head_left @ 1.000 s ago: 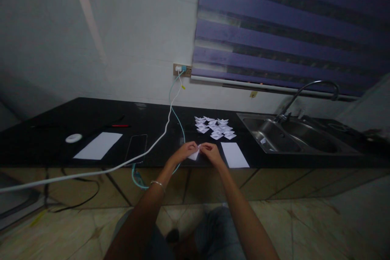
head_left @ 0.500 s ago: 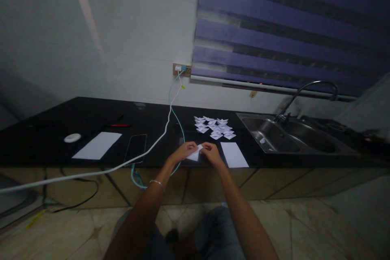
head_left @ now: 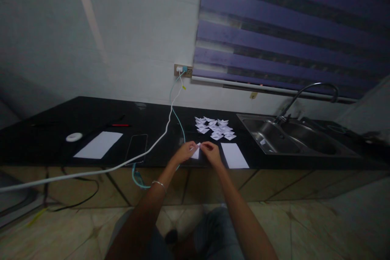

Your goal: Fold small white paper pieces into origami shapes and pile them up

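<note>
A small folded white paper [head_left: 196, 153] is held near the front edge of the black counter, between my two hands. My left hand [head_left: 185, 151] pinches its left side, covering part of it. The fingertips of my right hand [head_left: 211, 152] are closed on its upper right corner. Just beyond my hands lies a cluster of several folded paper boats [head_left: 215, 126]. To the right of my right hand rests a flat stack of white paper [head_left: 234, 155].
Farther left lie a white sheet [head_left: 98, 145], a phone [head_left: 136, 148], a red pen [head_left: 120, 125] and a round white object [head_left: 74, 137]. A white cable [head_left: 152, 146] crosses the counter from the wall socket [head_left: 183, 70]. At right is a steel double sink [head_left: 292, 136] with a tap.
My hands have shifted slightly on the folded paper, and less of it shows between them, now narrower and more upright. The other things on the counter have stayed put.
</note>
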Demonstrator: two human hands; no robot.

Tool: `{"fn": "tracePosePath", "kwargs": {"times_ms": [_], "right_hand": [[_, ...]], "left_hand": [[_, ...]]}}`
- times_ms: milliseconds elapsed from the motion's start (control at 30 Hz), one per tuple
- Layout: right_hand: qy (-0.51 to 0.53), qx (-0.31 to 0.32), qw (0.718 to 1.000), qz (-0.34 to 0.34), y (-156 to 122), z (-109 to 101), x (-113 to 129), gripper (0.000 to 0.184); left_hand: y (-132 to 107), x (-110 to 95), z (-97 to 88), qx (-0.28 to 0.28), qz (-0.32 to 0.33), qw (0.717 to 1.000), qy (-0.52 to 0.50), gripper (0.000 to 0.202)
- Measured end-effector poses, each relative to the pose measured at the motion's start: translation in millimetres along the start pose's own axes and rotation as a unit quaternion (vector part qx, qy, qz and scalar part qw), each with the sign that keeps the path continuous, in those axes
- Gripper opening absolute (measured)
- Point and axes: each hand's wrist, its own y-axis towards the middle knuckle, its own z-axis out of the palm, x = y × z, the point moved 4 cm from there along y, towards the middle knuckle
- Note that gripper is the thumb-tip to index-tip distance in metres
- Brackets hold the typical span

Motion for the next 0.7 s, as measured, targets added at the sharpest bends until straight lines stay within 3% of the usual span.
{"fn": "tracePosePath", "kwargs": {"times_ms": [467, 700], "right_hand": [[-0.04, 0.011, 0.999, -0.008, -0.3, 1.5, -5.5, 0.025], [-0.024, 0.033, 0.999, -0.011, -1.4, 1.7, -2.8, 0.024]], "left_hand": [[-0.8, -8.1, -0.2, 0.013, 0.017, 0.999, -0.028, 0.034], [-2.7, -4.9, 0.4, 0.037, -0.014, 0.998, -0.052, 0.037]]}}
